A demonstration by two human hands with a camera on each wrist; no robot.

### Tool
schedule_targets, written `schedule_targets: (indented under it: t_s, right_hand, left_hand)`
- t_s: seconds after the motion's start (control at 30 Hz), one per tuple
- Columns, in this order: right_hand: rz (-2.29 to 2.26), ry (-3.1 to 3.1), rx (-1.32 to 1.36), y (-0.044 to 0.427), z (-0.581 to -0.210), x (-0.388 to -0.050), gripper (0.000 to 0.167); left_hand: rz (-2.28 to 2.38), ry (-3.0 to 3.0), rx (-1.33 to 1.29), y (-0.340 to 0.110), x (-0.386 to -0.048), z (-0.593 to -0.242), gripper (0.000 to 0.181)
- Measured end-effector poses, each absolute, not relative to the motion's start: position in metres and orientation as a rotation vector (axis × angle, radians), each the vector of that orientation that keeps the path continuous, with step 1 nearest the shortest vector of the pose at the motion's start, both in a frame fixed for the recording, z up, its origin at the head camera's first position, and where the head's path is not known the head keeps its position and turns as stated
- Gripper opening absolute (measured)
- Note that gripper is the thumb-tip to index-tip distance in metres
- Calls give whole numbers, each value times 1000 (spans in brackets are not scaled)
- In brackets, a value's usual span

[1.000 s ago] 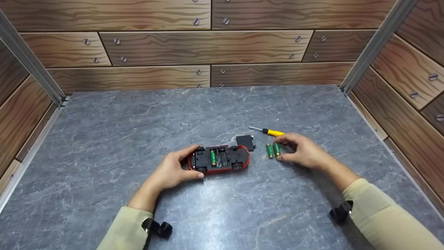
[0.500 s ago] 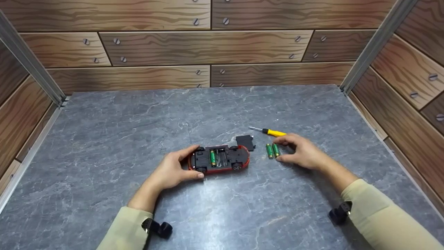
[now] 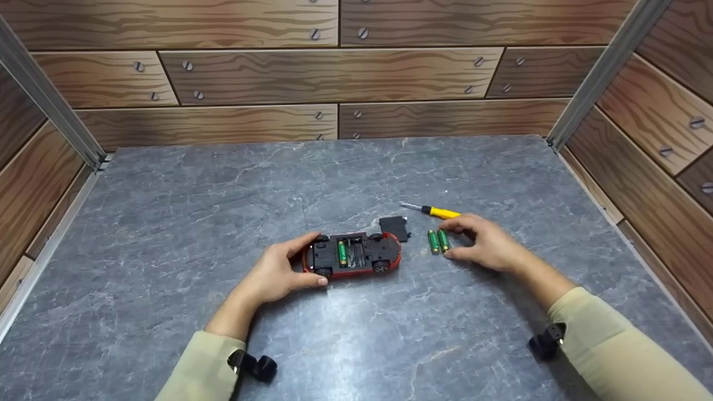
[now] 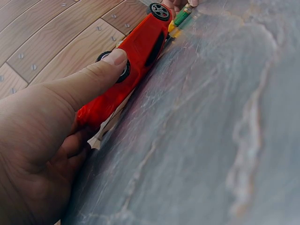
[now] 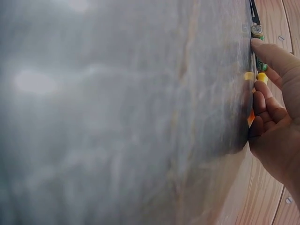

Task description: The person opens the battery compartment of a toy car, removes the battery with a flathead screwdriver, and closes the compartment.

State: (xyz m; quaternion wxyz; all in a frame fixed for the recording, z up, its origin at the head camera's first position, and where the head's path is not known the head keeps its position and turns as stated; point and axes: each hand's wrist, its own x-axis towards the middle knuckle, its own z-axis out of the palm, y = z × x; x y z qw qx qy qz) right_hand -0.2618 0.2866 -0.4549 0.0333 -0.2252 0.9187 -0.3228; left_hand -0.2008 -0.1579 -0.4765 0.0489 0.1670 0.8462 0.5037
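Note:
A red toy car (image 3: 384, 252) lies upside down on the table, its battery compartment uncovered. One green battery (image 3: 342, 254) sits in the compartment's left slot; the slots to its right hold none. My left hand (image 3: 277, 273) grips the car's left end, with the thumb along the near side, over a wheel in the left wrist view. Two more green batteries lie side by side to the right of the car. My right hand (image 3: 484, 243) pinches the right-hand one (image 3: 443, 241) between thumb and fingertips at its ends; the other (image 3: 433, 242) lies just left of it.
A black battery cover (image 3: 394, 229) lies behind the car's right end. Behind the right hand is a yellow-handled screwdriver (image 3: 440, 213), its handle end hidden by the fingers. Wood-patterned walls (image 3: 334, 75) border the grey marbled table (image 3: 223, 184).
My right hand has shifted the right-hand battery slightly left, closer to the other loose one, then stays still. The left hand and the car have not moved.

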Motion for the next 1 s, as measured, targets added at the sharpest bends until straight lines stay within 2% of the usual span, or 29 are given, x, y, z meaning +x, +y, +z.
schedule_targets:
  t_s: [1.0]
  right_hand:
    - [-1006,2806,-692,286,-455,-261,56]
  left_hand:
    - [1533,2575,509,-159,-200,-476,98]
